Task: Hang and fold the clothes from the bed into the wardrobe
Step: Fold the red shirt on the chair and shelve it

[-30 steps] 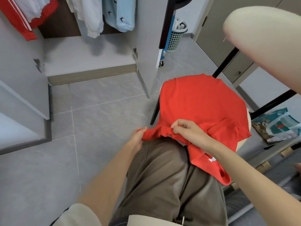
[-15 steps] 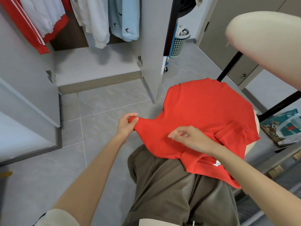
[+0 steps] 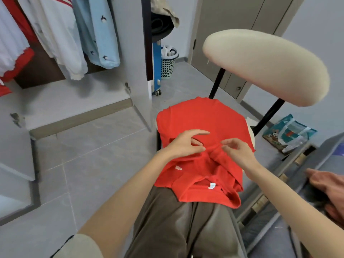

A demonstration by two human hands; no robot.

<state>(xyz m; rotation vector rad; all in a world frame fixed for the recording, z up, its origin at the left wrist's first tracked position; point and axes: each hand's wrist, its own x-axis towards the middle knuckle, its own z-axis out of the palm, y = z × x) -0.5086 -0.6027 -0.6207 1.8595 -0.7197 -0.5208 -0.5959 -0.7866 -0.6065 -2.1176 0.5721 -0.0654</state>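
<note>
1. The red shirt [image 3: 204, 116] lies under both hands, spread over a chair seat and the person's lap. It is a soft, matte knit, partly folded, with a white label at the collar.
2. The left hand [image 3: 186, 144] rests on it, fingers loosely spread and gripping nothing.
3. The right hand [image 3: 237, 150], just beside it, has relaxed fingers over a bunched ridge of cloth.
4. Beyond the hands is the chair [image 3: 260, 66], with a rounded, padded cream backrest.

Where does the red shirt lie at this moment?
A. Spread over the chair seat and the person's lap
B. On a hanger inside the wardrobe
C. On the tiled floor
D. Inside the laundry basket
A: the red shirt covers the seat of the chair, and its near end lies on the person's brown trousers.
</note>
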